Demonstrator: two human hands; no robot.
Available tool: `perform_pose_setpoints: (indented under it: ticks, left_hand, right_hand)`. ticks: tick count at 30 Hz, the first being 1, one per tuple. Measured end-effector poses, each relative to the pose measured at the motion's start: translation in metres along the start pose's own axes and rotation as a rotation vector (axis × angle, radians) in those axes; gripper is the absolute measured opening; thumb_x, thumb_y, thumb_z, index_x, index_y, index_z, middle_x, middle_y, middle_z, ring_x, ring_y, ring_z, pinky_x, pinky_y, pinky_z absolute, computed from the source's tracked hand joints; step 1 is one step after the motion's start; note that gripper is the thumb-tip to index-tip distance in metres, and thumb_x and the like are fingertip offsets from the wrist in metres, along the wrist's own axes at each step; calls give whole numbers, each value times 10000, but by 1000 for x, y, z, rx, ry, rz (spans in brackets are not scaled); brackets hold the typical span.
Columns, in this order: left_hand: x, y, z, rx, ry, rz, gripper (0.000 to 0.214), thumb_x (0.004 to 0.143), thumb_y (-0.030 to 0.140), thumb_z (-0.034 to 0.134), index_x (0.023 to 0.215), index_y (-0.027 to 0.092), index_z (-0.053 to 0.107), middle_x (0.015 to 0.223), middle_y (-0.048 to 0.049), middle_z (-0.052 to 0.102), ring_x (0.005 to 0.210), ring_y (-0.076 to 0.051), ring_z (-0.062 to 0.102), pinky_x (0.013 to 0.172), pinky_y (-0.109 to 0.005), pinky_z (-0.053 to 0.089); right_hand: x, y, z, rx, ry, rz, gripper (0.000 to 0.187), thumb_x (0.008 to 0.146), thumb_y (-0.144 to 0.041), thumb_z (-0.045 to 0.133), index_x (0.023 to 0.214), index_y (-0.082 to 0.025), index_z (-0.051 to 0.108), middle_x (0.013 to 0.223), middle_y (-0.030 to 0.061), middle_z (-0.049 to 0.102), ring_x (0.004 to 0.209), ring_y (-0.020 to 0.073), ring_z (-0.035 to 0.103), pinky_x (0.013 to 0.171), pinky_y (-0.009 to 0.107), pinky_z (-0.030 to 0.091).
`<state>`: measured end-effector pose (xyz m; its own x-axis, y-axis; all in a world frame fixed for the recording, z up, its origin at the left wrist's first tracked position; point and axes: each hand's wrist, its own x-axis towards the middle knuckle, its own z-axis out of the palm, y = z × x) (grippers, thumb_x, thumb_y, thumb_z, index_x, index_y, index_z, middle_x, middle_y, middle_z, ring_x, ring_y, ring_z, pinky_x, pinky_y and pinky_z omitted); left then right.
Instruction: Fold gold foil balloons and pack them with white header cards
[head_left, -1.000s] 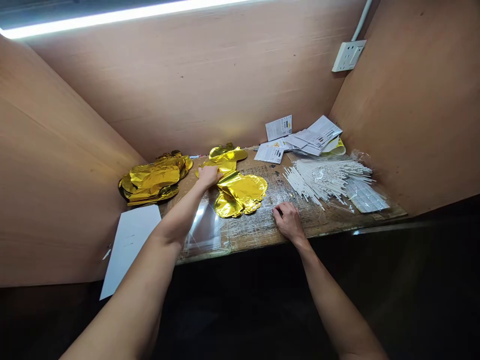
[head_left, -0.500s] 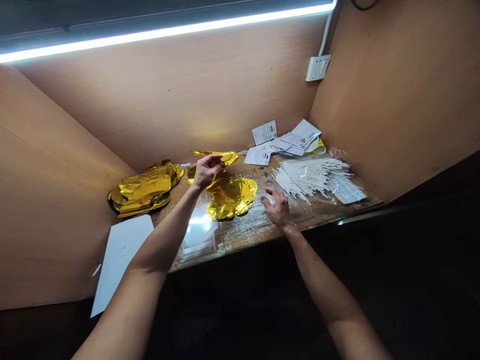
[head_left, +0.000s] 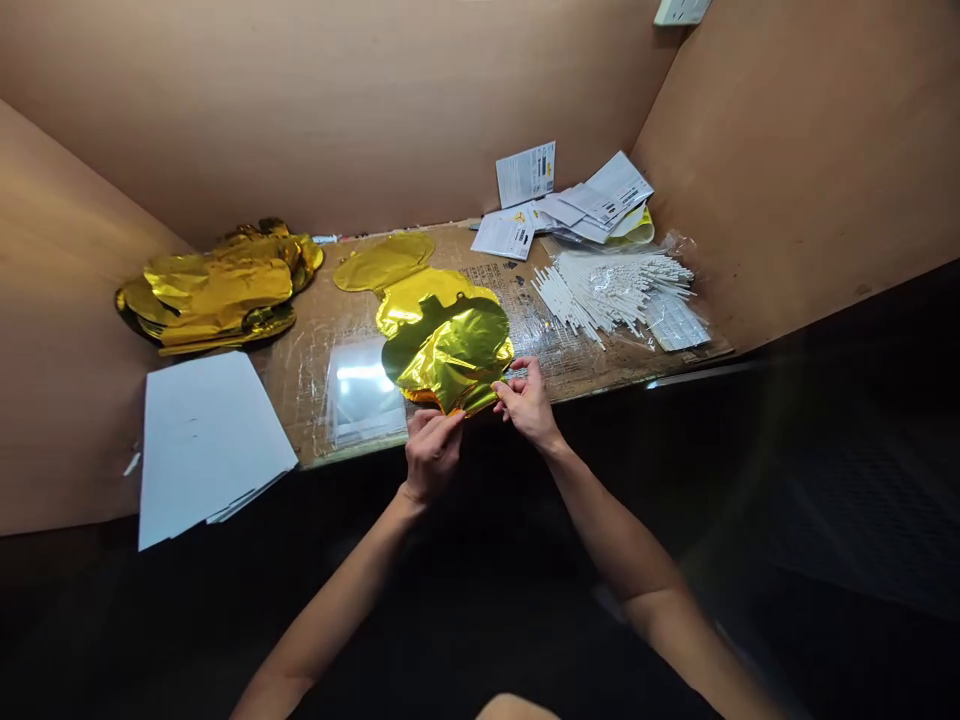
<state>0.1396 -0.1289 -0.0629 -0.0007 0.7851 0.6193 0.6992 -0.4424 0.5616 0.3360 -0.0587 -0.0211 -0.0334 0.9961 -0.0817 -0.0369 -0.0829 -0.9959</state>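
A crumpled gold foil balloon (head_left: 450,350) is held up over the near edge of the wooden bench (head_left: 300,350). My left hand (head_left: 431,452) pinches its lower edge from below. My right hand (head_left: 527,400) pinches the same edge at the right. Under it on the bench lie another gold foil balloon (head_left: 420,292) and a flat one (head_left: 384,260) further back. A clear plastic bag (head_left: 364,395) rests just left of my hands.
A heap of gold foil balloons (head_left: 217,285) sits at the back left. White sheets (head_left: 206,440) overhang the bench's left front. White sticks (head_left: 607,285) in clear wrap and printed leaflets (head_left: 570,200) lie at the right. Wooden walls close in three sides.
My left hand has carried a gold balloon from the back of the bench to the near edge. My right hand left the bench top and took hold of the balloon too.
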Motion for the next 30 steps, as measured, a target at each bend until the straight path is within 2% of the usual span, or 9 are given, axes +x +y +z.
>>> perform_pose_setpoints:
  ticks: [4,8,11,13,16,20,23,27,30]
  left_hand:
    - [-42,8,5,168,37,27,348,973,158,688,1307,208,768,931,-86,720,957,-248,653,952,-420,521]
    - [-49,0,-2,310,58,61,359,910,131,712,1221,270,822,1187,-155,701,1164,-312,639,1033,-477,478]
    - [-44,-9,-16,218,-22,174,347,902,83,642,1135,272,816,1387,-135,707,1314,-335,632,1072,-501,458]
    - [-41,-14,-26,152,-84,234,341,920,71,588,1133,246,789,1399,-120,729,1342,-326,651,1061,-487,467]
    - [-36,-19,-39,83,-150,250,279,969,100,570,1126,233,759,1268,-87,800,1285,-297,712,1020,-441,481]
    - [-13,-24,-52,91,-146,-81,214,1057,259,559,964,205,744,888,-71,813,869,-241,788,810,-362,513]
    - [14,-27,-60,241,-156,-300,314,1083,336,513,932,180,741,784,-94,765,704,-246,729,693,-359,493]
    - [27,-26,-66,311,-247,-19,462,1011,365,643,1413,136,653,1440,-219,688,1329,-362,657,1048,-460,503]
    - [11,-26,-65,262,-464,174,475,984,233,636,1458,216,652,1564,-148,621,1477,-348,546,1129,-481,460]
  right_hand:
    - [-25,12,4,-173,-44,24,261,917,-439,642,1058,-246,536,650,-87,592,500,135,655,413,193,510]
    - [-46,15,0,-312,-128,1,256,995,-456,562,1015,-213,641,763,11,679,600,176,701,506,278,586]
    - [-58,11,-11,-663,-174,-308,373,978,-455,685,1261,-212,694,1207,165,740,1065,317,745,892,477,633]
    - [-57,6,-16,-952,-298,-564,536,916,-400,803,1412,-246,668,1556,209,574,1434,416,542,1147,593,457]
    - [-41,1,-13,-1095,-579,-736,273,1010,-281,696,1278,-260,742,1537,156,627,1473,369,514,1193,563,319]
    - [-4,-10,15,-1024,-571,-510,313,1122,-328,488,999,-194,742,961,87,792,932,221,708,915,353,424]
    - [18,-23,44,-1148,-456,-305,343,1124,-387,479,1019,-185,735,925,102,783,828,225,686,751,311,407]
    - [23,-36,61,-1362,-477,-205,311,1105,-373,514,1087,-170,749,1056,169,794,935,283,721,765,329,420]
    - [9,-41,51,-1432,-508,-190,339,1115,-380,493,1132,-157,747,1055,188,790,954,301,719,804,353,427]
